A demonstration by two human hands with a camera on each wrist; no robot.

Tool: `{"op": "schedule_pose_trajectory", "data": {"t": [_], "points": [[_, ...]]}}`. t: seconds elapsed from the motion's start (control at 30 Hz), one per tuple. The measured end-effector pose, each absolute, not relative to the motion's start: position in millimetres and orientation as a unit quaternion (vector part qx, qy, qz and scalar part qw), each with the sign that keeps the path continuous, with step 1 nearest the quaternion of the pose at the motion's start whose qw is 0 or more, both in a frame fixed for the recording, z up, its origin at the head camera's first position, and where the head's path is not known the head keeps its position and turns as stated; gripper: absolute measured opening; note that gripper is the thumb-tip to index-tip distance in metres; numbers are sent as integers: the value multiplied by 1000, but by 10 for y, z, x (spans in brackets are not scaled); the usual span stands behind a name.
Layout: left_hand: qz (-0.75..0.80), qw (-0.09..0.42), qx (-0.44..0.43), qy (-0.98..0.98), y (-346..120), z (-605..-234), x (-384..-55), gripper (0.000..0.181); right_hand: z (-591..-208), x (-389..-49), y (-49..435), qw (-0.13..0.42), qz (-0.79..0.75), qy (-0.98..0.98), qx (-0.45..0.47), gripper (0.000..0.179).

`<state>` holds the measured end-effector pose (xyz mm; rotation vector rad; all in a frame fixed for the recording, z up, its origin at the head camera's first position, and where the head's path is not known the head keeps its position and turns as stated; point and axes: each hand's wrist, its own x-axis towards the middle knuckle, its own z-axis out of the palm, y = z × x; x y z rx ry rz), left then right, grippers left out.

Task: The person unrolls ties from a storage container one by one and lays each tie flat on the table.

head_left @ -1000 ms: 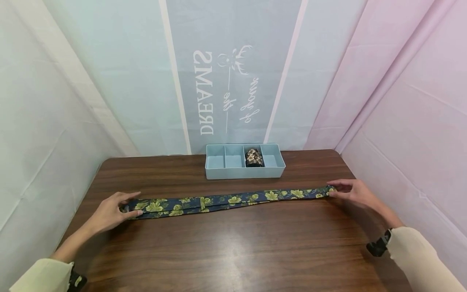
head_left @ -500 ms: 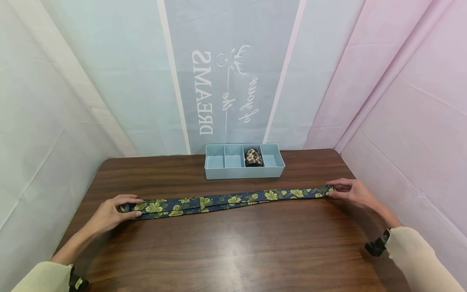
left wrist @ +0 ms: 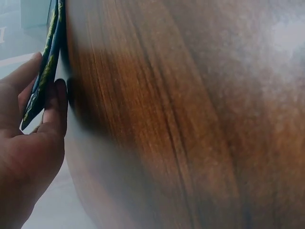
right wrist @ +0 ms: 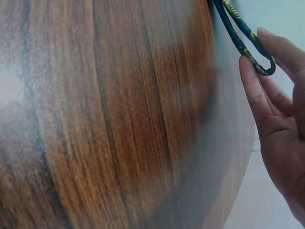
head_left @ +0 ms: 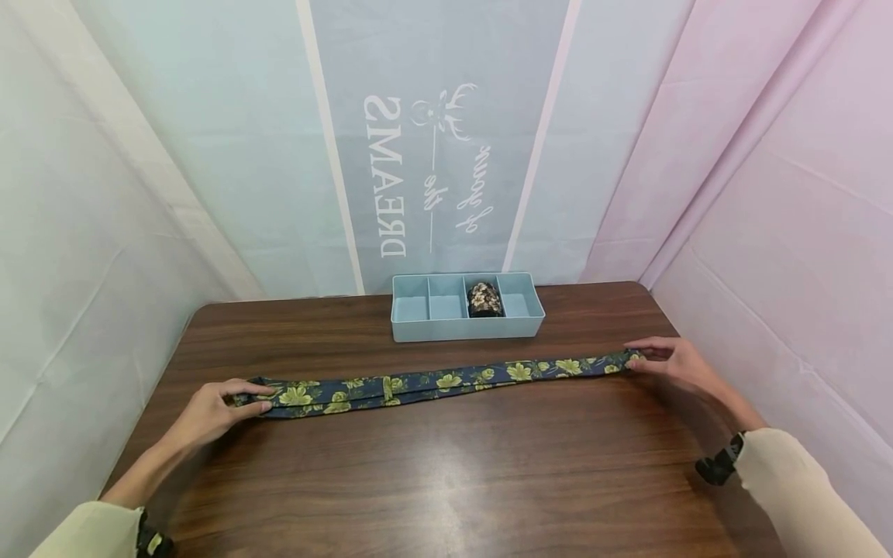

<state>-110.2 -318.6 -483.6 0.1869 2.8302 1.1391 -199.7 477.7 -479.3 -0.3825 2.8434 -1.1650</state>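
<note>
A navy necktie with yellow-green flowers [head_left: 446, 382] stretches lengthwise across the table, doubled over, with its wider end at the left. My left hand [head_left: 212, 411] pinches that wide end between thumb and fingers; in the left wrist view the layers of the tie [left wrist: 47, 67] lie between them. At the narrow end my right hand [head_left: 680, 368] pinches the fold, and the right wrist view shows the tie's looped end [right wrist: 264, 69] between thumb and fingertips.
Behind the tie, near the table's back edge, stands a light blue divided box [head_left: 465, 331]. One compartment holds a rolled dark floral item [head_left: 484, 301]. The brown wooden table [head_left: 446, 473] is bordered by pale cloth walls.
The left fingers have come down and closed over the tie's wide end. My right hand keeps its pinch at the other end, and the tie has hardly moved.
</note>
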Motion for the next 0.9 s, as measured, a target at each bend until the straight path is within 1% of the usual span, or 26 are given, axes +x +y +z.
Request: {"op": "schedule_pose_trajectory", "data": {"t": [0.2,0.53,0.67,0.9], "points": [[376,42,65,924,-3178,-4823,-1127,30,-4780,-2017,4783,15,-379,917,-125,37],[387,31,61,919,-3165,-4805,-1190,32,-4748,-2022,4782,15,-394,910,-129,37],[393,23,56,917,-3169,-4778,-1210,35,-4717,-2013,4789,19,-409,904,-124,38],[386,0,60,920,-3190,-4698,-1245,34,-4594,-2041,4795,2,-409,903,-129,39]]}}
